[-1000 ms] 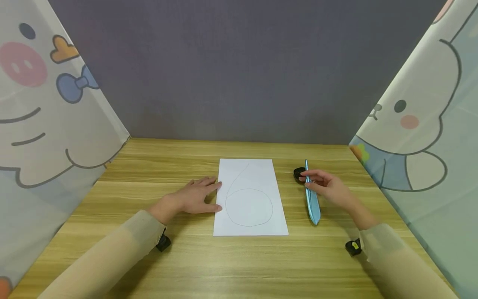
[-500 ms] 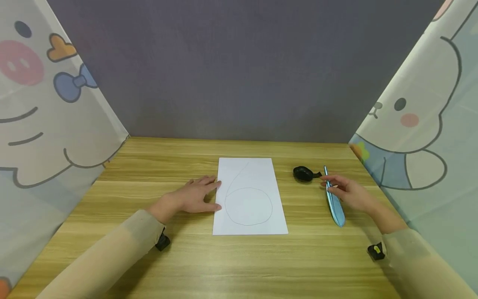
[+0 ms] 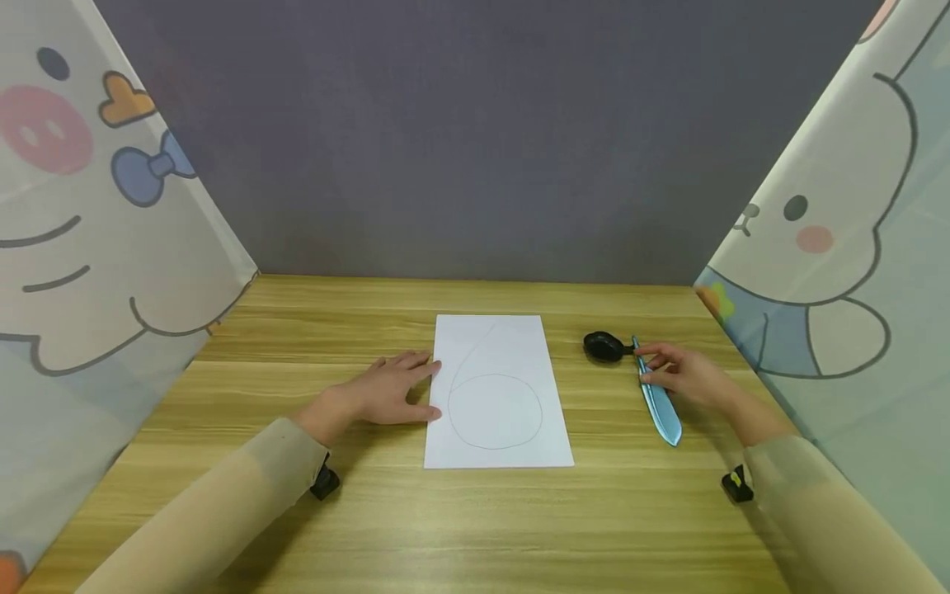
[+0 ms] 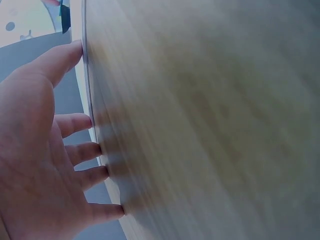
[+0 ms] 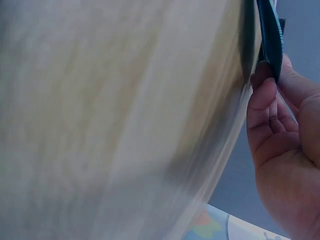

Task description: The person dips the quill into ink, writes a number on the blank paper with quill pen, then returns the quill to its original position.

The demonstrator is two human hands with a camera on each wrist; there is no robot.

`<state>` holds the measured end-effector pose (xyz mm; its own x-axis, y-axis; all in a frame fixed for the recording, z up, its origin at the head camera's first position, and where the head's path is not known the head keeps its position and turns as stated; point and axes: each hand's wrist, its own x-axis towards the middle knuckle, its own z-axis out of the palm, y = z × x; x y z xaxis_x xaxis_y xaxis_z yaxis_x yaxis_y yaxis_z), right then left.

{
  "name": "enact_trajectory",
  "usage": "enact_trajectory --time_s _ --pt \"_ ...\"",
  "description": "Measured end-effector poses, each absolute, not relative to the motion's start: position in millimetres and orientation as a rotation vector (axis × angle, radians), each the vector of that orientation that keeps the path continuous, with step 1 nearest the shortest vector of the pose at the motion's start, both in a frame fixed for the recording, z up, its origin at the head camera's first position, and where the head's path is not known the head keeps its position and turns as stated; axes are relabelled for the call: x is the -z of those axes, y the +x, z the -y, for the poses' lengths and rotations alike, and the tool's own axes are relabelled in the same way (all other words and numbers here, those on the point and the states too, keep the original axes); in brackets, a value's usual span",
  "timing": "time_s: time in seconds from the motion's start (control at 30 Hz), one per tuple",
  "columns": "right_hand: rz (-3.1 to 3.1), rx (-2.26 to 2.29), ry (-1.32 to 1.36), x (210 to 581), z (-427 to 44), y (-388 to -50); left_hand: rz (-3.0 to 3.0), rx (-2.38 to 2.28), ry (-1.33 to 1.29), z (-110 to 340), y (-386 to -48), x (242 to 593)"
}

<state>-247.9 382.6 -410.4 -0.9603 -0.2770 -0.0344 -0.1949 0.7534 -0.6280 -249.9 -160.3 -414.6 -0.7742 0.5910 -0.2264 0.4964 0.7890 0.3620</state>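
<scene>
A white sheet of paper point(image 3: 496, 346) lies on the table with a thin drawn line that forms a loop and a slanting stroke. My left hand point(image 3: 393, 388) rests flat at its left edge, fingers spread, thumb and a fingertip on the paper. In the left wrist view the same hand point(image 4: 47, 150) shows its fingertips against the table. My right hand point(image 3: 690, 379) pinches a shiny light-blue, feather-shaped thing point(image 3: 662, 412) with a thin stem pointing away. Beside the stem lies a black oval thing point(image 3: 604, 346) with a short tail, which reaches the right fingertips; whether they touch is unclear.
The wooden table point(image 3: 490, 528) runs back to a dark grey panel point(image 3: 475, 148). Cartoon-printed cloths point(image 3: 816, 330) stand along the left and right sides. A small black device hangs at each wrist.
My right hand moved right with the blue feather-shaped thing, then slightly back left. The black thing's tail, hidden at first, came into view. My left hand stayed in place.
</scene>
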Motion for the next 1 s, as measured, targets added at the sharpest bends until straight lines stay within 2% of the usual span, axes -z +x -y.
enact_trajectory --time_s 1.0 --pt "-2.873 0.904 -0.288 403.4 -381.0 -242.1 -2.688 -0.413 0.798 158.2 -252.8 414.6"
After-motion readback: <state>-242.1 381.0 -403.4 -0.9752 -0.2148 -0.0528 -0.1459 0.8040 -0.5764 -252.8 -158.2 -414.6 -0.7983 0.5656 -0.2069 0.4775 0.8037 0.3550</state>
